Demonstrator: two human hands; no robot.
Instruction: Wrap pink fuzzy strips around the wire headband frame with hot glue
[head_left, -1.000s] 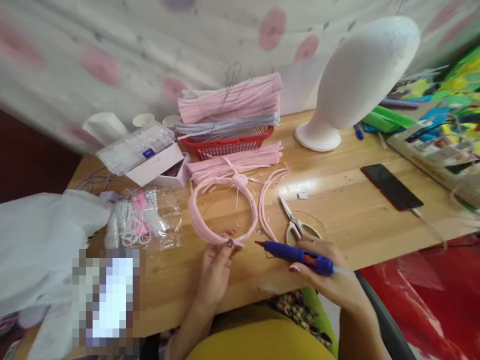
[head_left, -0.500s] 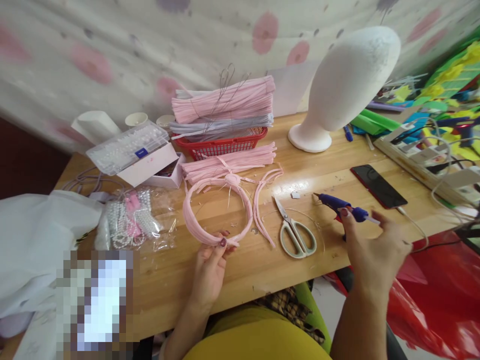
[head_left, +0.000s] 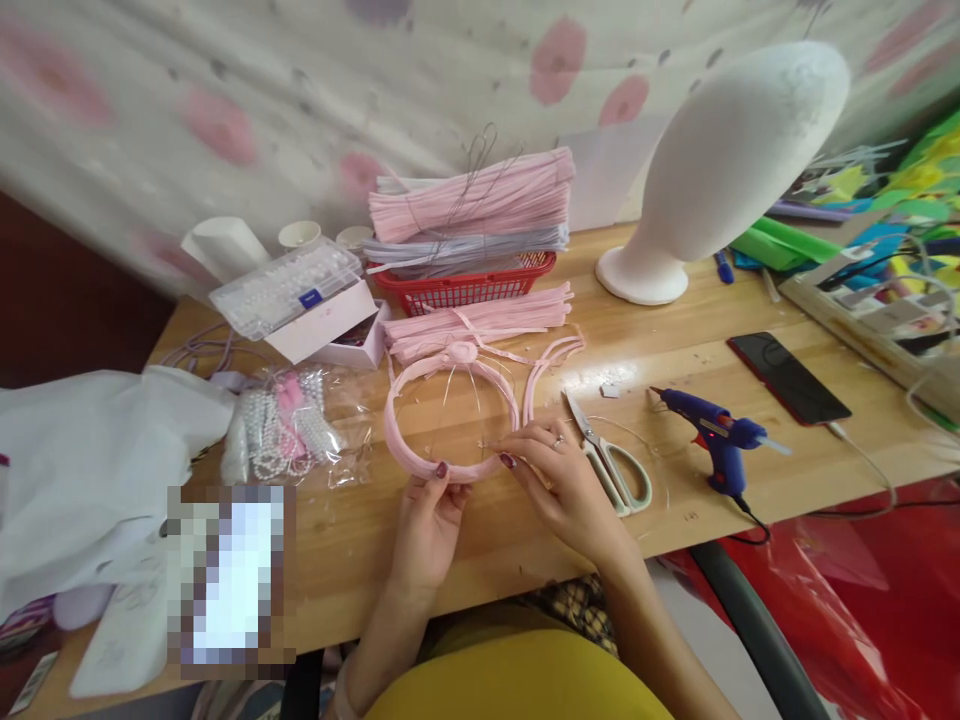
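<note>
A pink ribbon-wrapped hoop (head_left: 393,430) is held just over the wooden table, a round pink piece (head_left: 462,352) with thin wires at its far side. My left hand (head_left: 431,530) pinches the hoop's near edge between thumb and fingers. At the hoop's lower right, my right hand (head_left: 559,485) has its fingers closed on the band. Scissors (head_left: 580,414) lie beside the right hand, their handles partly behind it. Farther right, a blue glue gun (head_left: 720,435) rests on the table, with a glue stick poking from its back.
Behind the hoop lie pink strips (head_left: 480,320) and a red basket (head_left: 465,290) bearing bundled strips. A white foam head (head_left: 735,160) stands back right, near a phone (head_left: 787,378). Bagged pearl strings (head_left: 285,425) and a clear bead box (head_left: 289,285) are at left.
My right hand has left the glue gun, which now sits on the table, and has come left to grip the hoop. My left hand keeps its hold. The view has shifted slightly.
</note>
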